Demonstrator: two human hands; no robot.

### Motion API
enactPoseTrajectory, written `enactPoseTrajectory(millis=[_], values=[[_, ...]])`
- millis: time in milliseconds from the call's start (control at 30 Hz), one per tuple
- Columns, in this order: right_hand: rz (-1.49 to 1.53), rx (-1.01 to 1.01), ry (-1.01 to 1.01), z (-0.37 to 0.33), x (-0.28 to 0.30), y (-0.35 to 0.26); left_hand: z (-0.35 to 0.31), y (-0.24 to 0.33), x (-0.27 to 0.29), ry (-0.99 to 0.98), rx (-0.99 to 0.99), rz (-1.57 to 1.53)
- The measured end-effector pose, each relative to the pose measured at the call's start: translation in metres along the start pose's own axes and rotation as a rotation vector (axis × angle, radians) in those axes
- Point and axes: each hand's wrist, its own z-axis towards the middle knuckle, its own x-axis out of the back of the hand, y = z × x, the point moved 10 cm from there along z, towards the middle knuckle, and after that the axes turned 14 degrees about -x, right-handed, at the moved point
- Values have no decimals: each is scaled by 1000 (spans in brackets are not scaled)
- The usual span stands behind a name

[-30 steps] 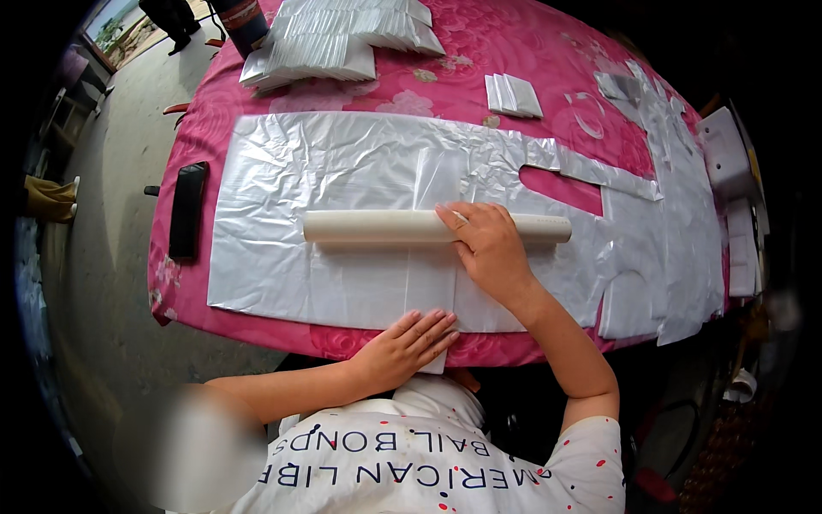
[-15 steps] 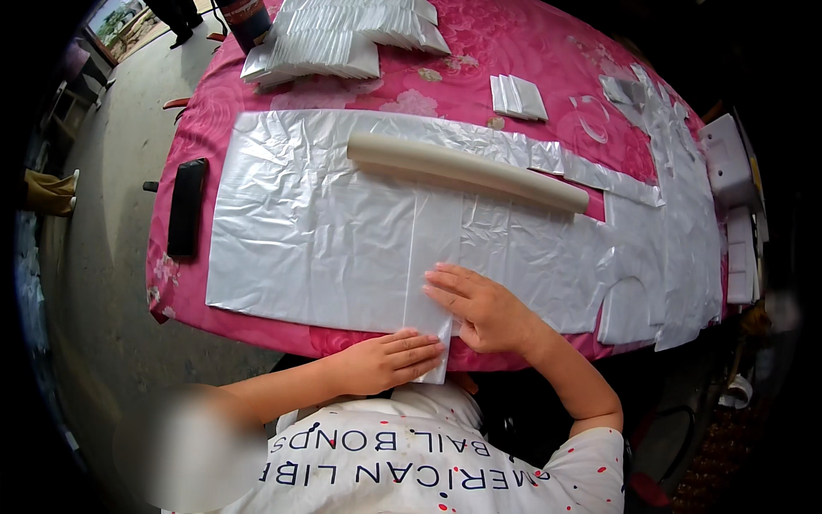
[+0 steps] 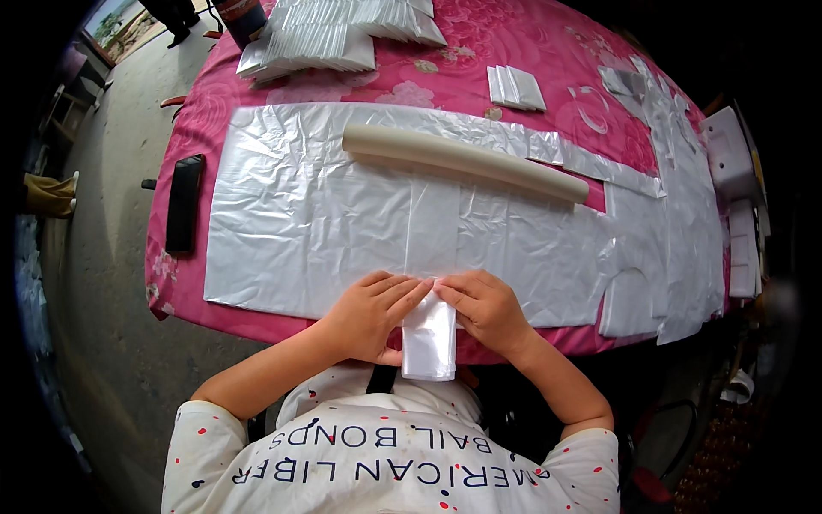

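Observation:
A white plastic bag (image 3: 430, 338), folded into a narrow flat packet, lies at the near edge of the table and overhangs it toward me. My left hand (image 3: 374, 315) grips its left side, fingers together on top and thumb low beside the packet. My right hand (image 3: 486, 313) pinches the far right corner, its fingertips meeting those of the left. Beneath and beyond spreads a stack of large flat white plastic bags (image 3: 291, 214). Across that stack lies a long beige tube (image 3: 462, 163), apart from both hands.
Many folded packets (image 3: 317, 47) are piled at the far left, with a smaller group (image 3: 515, 88) at the far right. A black phone (image 3: 184, 204) rests on the pink tablecloth (image 3: 394, 94) at left. Loose plastic sheets (image 3: 685, 223) and white containers (image 3: 729, 158) occupy the right side.
Both hands have come together at the packet's far end; the left moved up and the right slightly down. The plastic strip now forms a shorter, thicker fold at the table edge.

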Motion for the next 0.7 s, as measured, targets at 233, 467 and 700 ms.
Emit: enactPoseTrajectory(millis=[233, 467, 700], values=[[369, -652, -226, 24, -15, 63, -10, -41, 13, 321, 356, -384], [591, -987, -471, 29, -37, 85, 14, -13, -19, -59, 228, 147], [512, -954, -392, 28, -32, 81, 13, -19, -31, -110, 292, 248]])
